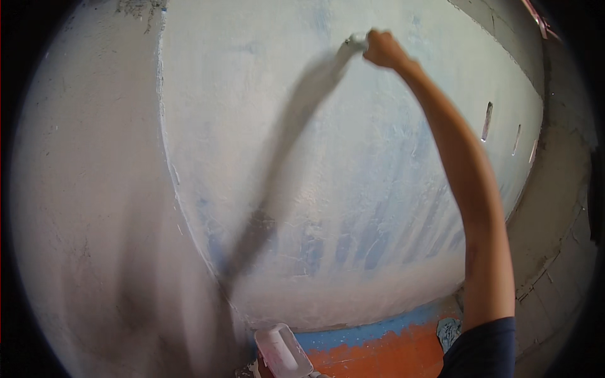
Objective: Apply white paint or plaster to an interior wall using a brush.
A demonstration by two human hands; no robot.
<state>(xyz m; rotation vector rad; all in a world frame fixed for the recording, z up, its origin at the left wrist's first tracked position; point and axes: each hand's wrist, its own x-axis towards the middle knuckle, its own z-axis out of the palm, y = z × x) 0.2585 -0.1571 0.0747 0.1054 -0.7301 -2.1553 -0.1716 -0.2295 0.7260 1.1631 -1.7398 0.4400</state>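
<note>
High up on a pale wall [353, 157], my right hand [384, 49] is closed round a small whitish, paint-covered tool [357, 43]. The tool's end meets the wall or is very close to it; its exact kind is too small and blurred to tell. My right arm is stretched far up. Low in the view is a tilted white-pink paint tray [283, 349] with pale, wet-looking material inside. A dark brown patch at its left edge looks like part of my left hand [262, 366], gripping the tray and mostly hidden beneath it.
The wall carries uneven white coating over blue patches, with narrow slots [487, 121] on the right. A grey-beige wall [94, 157] meets it at the left corner. Below lies an orange and blue surface [378, 346] with a crumpled grey-green cloth [449, 332]. My arm's shadow falls across the wall.
</note>
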